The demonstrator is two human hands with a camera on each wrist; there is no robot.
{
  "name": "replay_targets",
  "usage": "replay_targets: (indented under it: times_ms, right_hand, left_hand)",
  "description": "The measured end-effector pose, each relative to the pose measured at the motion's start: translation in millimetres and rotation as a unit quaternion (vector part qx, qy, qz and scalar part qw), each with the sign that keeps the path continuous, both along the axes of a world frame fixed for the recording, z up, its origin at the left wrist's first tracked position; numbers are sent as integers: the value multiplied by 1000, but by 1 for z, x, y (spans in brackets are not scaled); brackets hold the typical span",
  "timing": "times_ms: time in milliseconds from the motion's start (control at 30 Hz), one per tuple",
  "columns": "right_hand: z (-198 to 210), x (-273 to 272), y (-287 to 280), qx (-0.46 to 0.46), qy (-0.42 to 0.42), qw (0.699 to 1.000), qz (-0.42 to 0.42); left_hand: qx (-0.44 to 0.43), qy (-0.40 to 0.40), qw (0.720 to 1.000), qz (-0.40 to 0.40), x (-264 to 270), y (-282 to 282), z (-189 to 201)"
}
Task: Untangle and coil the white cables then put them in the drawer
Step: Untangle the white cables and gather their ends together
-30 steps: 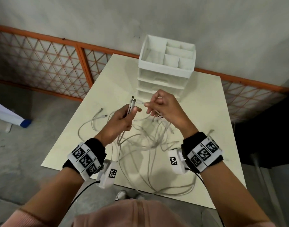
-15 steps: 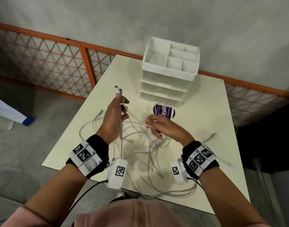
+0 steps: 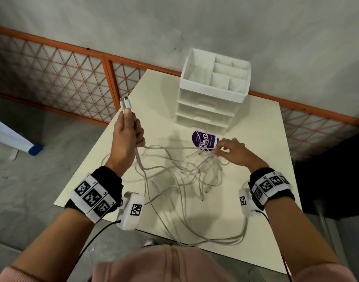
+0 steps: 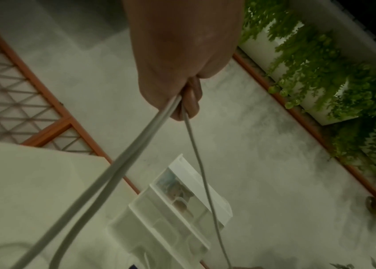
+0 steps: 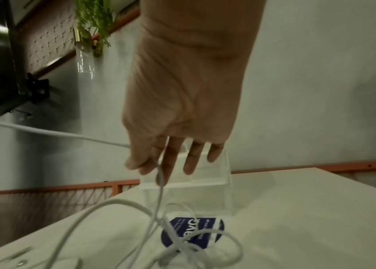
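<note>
White cable loops (image 3: 205, 231) sprawl over the tabletop's (image 3: 266, 231) near edge, so a hard pull could drag them off. Left hand (image 3: 126, 139) is fisted round cable ends w/ plugs (image 3: 126, 103) up; right hand (image 3: 233, 152) pinches a strand at the knot (image 3: 207, 157). Pulling apart prob. tightens it, or snags the purple sticker (image 3: 204, 139). Drawer unit (image 3: 213, 98) behind, drawers closed.

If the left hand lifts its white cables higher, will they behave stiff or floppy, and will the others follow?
Probably floppy: the white cables sag in loose loops below the left hand. Likely light, since a simple grip holds them. The pile will probably drag along, as strands cross near the right hand.
</note>
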State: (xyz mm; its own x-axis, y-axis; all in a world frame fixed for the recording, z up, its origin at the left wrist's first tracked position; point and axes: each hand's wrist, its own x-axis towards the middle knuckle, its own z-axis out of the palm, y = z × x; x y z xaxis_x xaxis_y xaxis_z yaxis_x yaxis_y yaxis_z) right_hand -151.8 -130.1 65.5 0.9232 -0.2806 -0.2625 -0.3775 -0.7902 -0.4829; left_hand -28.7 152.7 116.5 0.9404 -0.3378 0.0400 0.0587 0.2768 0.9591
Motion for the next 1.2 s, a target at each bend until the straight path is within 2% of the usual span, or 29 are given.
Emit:
replay_targets:
  times_ms: [67, 167, 233, 300, 367, 433, 567, 667, 733, 833, 933, 1033, 1100, 1200]
  right_hand:
    - [-3, -1, -15, -56, -35, 996, -53]
    - [-4, -1, -30, -76, -77, 988, -111]
    - [0, -2, -31, -38, -113, 983, -141]
    - [12, -3, -23, 66, -146, 975, -152]
    - [30, -3, -9, 177, -161, 963, -121]
    - [49, 0, 9, 213, -146, 964, -60]
    - [77, 15, 47, 155, -122, 980, 13]
    - [88, 26, 63, 96, -140, 984, 47]
    - [92, 26, 66, 85, -145, 985, 50]
    - [83, 19, 54, 136, -119, 983, 30]
    - [51, 7, 36, 160, -55, 986, 2]
    - [21, -4, 21, 159, -32, 987, -19]
    - [6, -7, 11, 122, -12, 992, -21]
    - [-13, -18, -16, -5, 22, 999, -45]
  left_hand:
    - [2, -13, 1000, 18, 5, 7, 3]
    - [12, -29, 999, 35, 7, 14, 4]
    - [40, -43, 997, 44, 6, 13, 1]
    - [77, -58, 994, 47, 5, 11, -6]
    - [120, -83, 989, 29, 4, 8, -15]
    - [173, -108, 979, -8, -3, 4, -18]
    - [210, -136, 963, -105, -28, -18, -13]
    - [192, -107, 960, -176, -37, -28, -11]
    - [195, -104, 957, -187, -36, -30, -14]
    - [209, -136, 960, -126, -30, -27, -15]
    - [172, -154, 971, -58, -16, -17, -13]
    - [169, -165, 972, -10, -8, -7, -12]
    - [167, -165, 972, 22, -8, -2, -9]
    - [128, -135, 975, 122, 4, 15, -6]
